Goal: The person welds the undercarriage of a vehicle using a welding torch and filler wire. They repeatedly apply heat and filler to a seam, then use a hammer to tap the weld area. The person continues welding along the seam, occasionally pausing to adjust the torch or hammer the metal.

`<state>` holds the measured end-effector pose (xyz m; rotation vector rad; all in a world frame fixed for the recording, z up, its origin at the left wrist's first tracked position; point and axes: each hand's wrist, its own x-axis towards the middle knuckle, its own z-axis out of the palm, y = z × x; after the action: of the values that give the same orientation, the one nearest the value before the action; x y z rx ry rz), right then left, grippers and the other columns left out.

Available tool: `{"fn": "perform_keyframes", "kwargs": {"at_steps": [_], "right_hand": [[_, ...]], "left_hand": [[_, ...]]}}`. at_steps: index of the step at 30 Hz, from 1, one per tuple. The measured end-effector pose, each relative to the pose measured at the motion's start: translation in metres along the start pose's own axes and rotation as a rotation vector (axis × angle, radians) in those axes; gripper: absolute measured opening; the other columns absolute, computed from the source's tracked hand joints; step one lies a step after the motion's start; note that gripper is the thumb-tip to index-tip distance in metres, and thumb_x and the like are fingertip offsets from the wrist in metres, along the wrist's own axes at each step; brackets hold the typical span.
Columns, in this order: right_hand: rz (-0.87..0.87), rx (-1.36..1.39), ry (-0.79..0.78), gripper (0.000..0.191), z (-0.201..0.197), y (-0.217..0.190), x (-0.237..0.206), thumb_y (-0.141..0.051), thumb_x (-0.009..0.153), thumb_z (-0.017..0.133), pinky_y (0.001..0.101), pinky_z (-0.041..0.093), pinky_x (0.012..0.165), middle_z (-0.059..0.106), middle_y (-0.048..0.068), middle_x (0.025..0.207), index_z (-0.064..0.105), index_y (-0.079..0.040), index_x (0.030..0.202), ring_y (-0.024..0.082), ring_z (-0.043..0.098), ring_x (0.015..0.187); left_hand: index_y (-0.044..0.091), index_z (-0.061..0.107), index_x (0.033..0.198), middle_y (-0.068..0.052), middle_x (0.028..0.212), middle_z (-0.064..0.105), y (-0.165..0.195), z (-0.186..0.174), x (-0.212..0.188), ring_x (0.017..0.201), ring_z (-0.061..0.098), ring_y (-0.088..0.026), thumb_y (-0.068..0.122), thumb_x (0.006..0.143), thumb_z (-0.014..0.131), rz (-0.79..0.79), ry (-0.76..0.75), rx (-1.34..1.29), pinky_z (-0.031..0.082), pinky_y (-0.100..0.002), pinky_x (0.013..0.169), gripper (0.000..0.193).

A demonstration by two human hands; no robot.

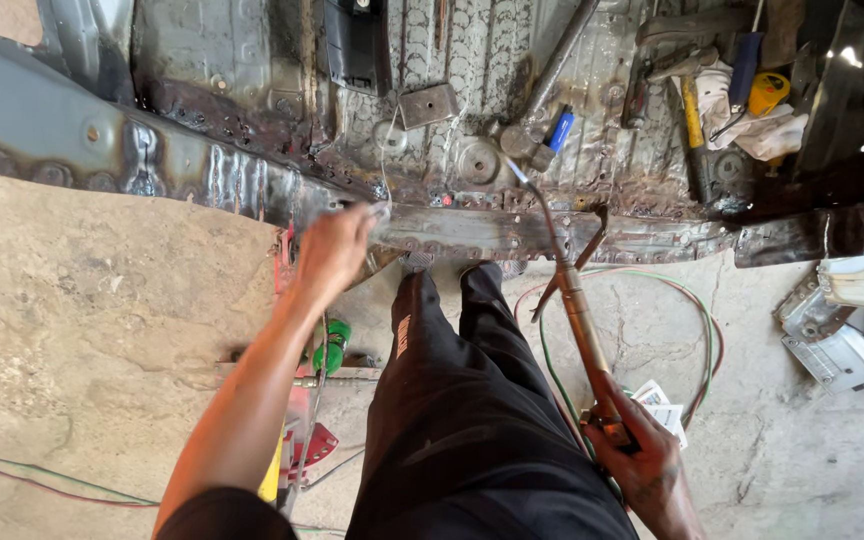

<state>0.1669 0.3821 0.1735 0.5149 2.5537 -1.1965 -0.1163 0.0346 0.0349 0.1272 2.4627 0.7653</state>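
Note:
My right hand grips the base of a long brass gas torch, whose thin bent tip reaches up over the rusted car floor pan. My left hand is stretched forward to the welded door sill, fingers closed on the sill's edge or on something small there; blur hides which. My black trousers fill the middle of the view.
Red and green gas hoses loop on the concrete floor. Hammers, a rag and yellow tape measure lie on the floor pan at the right. Scrap metal panels sit far right. A green-handled tool and red stand lie by my left leg.

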Motion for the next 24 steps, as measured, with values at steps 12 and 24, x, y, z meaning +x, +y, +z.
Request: {"fn": "perform_keyframes", "kwargs": {"at_steps": [12,24], "right_hand": [[0.331,0.182,-0.173,0.074,0.038,-0.027,0.029,-0.002,0.080,0.078,0.0290,0.051,0.048,0.072,0.004,0.083,0.054,-0.015,0.149,0.010,0.058,0.056],[0.445,0.050,-0.327,0.071,0.067,-0.061,0.065,-0.009,0.086,0.073,0.0319,0.049,0.045,0.068,0.003,0.074,0.051,-0.024,0.151,0.012,0.057,0.051]], "left_hand": [[0.004,0.055,0.145,-0.011,0.105,0.066,-0.011,0.104,-0.134,0.090,0.062,-0.013,0.019,0.095,0.076,0.044,-0.331,-1.100,0.054,-0.029,0.075,0.057],[0.003,0.050,0.131,-0.010,0.102,0.068,-0.025,0.123,-0.119,0.089,0.069,-0.014,0.001,0.085,0.074,-0.084,-0.201,-1.108,0.061,-0.028,0.076,0.052]]}}
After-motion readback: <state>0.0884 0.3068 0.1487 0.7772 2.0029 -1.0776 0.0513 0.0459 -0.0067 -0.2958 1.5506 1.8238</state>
